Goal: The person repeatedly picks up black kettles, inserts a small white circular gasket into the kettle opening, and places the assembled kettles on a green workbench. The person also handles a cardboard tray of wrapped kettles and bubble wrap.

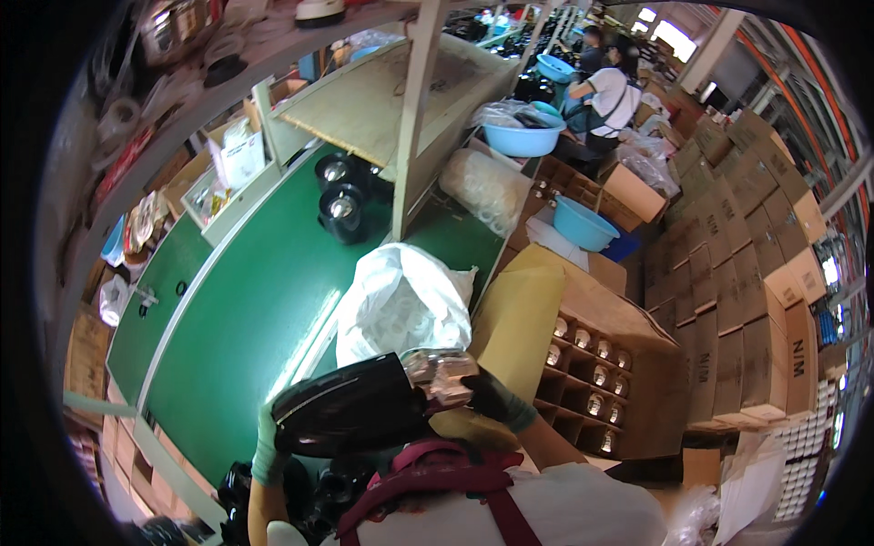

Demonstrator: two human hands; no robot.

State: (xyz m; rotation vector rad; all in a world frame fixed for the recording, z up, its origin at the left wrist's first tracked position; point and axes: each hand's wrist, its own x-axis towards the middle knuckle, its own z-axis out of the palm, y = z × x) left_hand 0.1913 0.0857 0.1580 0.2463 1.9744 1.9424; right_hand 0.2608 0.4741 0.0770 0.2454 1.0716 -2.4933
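My left hand (268,444), in a pale green glove, grips the far left end of a glossy black flask shell (350,408), which lies tilted on its side in front of me. A shiny silver flask liner (442,376) meets the shell's right end; I cannot tell how far it sits inside. Around the liner's outer end closes my right hand (496,402), in a dark glove with a green cuff. Just beyond the liner stands a white plastic bag (405,296) with clear pieces in it.
An open divided carton (569,400) of silver liners stands at right. Black shells (343,211) stand on the green bench (246,300), below a shelf post (417,118). Stacked cartons (728,282) line the right side. Beyond a blue basin (585,224), a person (612,96) works.
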